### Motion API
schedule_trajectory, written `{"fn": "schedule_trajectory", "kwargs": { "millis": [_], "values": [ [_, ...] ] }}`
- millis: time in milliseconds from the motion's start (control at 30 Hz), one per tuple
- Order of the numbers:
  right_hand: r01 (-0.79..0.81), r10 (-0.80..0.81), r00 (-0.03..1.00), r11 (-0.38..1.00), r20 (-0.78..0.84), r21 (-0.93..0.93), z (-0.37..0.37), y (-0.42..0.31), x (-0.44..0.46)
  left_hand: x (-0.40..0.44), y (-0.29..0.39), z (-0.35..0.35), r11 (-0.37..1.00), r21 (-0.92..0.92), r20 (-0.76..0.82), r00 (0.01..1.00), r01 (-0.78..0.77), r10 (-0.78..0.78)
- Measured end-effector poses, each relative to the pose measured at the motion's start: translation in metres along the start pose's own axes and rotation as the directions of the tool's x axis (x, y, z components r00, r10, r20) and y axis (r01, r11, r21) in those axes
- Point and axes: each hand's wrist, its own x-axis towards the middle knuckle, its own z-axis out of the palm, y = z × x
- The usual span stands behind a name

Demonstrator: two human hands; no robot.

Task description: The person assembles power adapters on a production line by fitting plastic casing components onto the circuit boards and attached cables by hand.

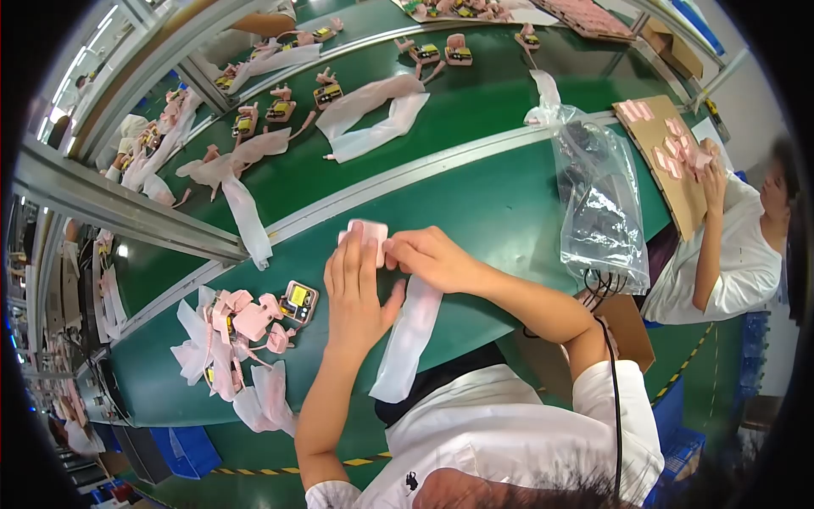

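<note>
A pink plastic housing lies on the green bench under the fingers of my left hand, which are stretched out and flat over it. At its right edge is my right hand, with thumb and fingers pinched together; what they grip is too small to make out. A white wrapped strip hangs from below my right hand towards the bench's front edge. Left of my left hand, an open pink housing with a yellow part sits beside a pile of pink pieces and white wrapping.
A metal rail separates the bench from a green conveyor carrying open pink units and wrapped cables. A clear bag of black cables lies at the right. Beyond it, a co-worker handles pink parts over a cardboard sheet.
</note>
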Motion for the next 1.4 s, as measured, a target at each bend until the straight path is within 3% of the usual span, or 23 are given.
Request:
{"fn": "schedule_trajectory", "kwargs": {
  "millis": [67, 167, 233, 367, 467, 567, 633, 700, 767, 833, 900, 933, 1000, 1033, 1067, 1100, 1200, 1400],
  "values": [
    [-0.092, 0.091, 0.994, 0.995, -0.056, -0.028, -0.009, -0.007, 0.004, -0.004, -0.003, -0.001, 0.999, -0.031, -0.002, 1.000, -0.012, 0.012],
    [-0.204, 0.225, 0.966, 0.965, -0.124, 0.166, -0.026, 0.004, 0.016, -0.003, 0.000, -0.005, 0.991, -0.132, 0.005, 1.000, -0.005, 0.006],
    [-0.165, 0.221, 0.952, 0.954, -0.212, 0.252, -0.046, 0.016, 0.025, -0.004, -0.004, -0.006, 0.973, -0.228, 0.055, 0.998, -0.019, 0.032],
    [-0.249, 0.235, 0.824, 0.967, -0.516, 0.043, -0.103, 0.021, 0.057, -0.003, -0.003, -0.005, 0.961, -0.273, 0.037, 0.998, -0.037, 0.049],
    [-0.281, 0.133, 0.712, 0.954, -0.689, -0.106, -0.152, 0.045, 0.087, -0.003, -0.002, -0.001, 0.955, -0.293, 0.025, 0.998, -0.043, 0.053],
    [-0.430, 0.143, 0.520, 0.896, -0.842, -0.113, -0.191, 0.071, 0.116, -0.003, -0.001, -0.001, 0.951, -0.305, 0.031, 0.997, -0.052, 0.065],
    [-0.569, 0.114, 0.451, 0.801, -0.885, -0.186, -0.219, 0.091, 0.132, -0.006, -0.004, 0.002, 0.952, -0.301, 0.035, 0.997, -0.058, 0.072],
    [-0.611, 0.044, 0.420, 0.753, -0.907, -0.246, -0.239, 0.097, 0.145, -0.008, -0.005, 0.003, 0.955, -0.292, 0.038, 0.997, -0.050, 0.064],
    [-0.570, -0.148, 0.406, 0.731, -0.902, -0.376, -0.261, 0.117, 0.165, -0.008, -0.005, 0.005, 0.956, -0.291, 0.049, 0.997, -0.038, 0.054],
    [-0.695, -0.567, 0.345, 0.381, -0.748, -0.610, -0.241, 0.103, 0.179, -0.009, -0.005, 0.007, 0.955, -0.293, 0.071, 0.996, -0.037, 0.060],
    [-0.452, -0.598, 0.510, 0.425, -0.618, -0.784, -0.221, 0.088, 0.197, -0.009, -0.003, 0.010, 0.952, -0.303, 0.089, 0.993, -0.050, 0.080],
    [-0.334, -0.575, 0.624, 0.417, -0.530, -0.845, -0.206, 0.085, 0.211, -0.008, -0.001, 0.008, 0.949, -0.308, 0.096, 0.991, -0.059, 0.093],
    [-0.206, -0.350, 0.801, 0.601, -0.485, -0.773, -0.156, 0.074, 0.240, -0.009, 0.000, 0.011, 0.946, -0.319, 0.101, 0.990, -0.058, 0.095],
    [0.042, -0.481, 0.866, 0.333, -0.132, -0.942, -0.131, 0.078, 0.251, -0.009, 0.000, 0.011, 0.945, -0.322, 0.108, 0.989, -0.058, 0.098],
    [0.021, -0.288, 0.935, 0.626, -0.206, -0.780, -0.095, 0.066, 0.266, -0.009, -0.001, 0.012, 0.949, -0.311, 0.118, 0.989, -0.051, 0.092],
    [0.261, -0.446, 0.894, 0.601, -0.046, -0.756, -0.069, 0.076, 0.283, -0.010, -0.002, 0.013, 0.949, -0.314, 0.129, 0.988, -0.040, 0.085],
    [0.321, -0.382, 0.915, 0.499, 0.128, -0.805, 0.017, 0.039, 0.300, -0.010, -0.005, 0.018, 0.948, -0.317, 0.163, 0.984, -0.011, 0.065],
    [0.317, -0.183, 0.948, 0.526, 0.259, -0.789, 0.094, 0.020, 0.339, -0.003, -0.002, 0.019, 0.937, -0.347, 0.148, 0.985, -0.034, 0.091]
  ]
}}
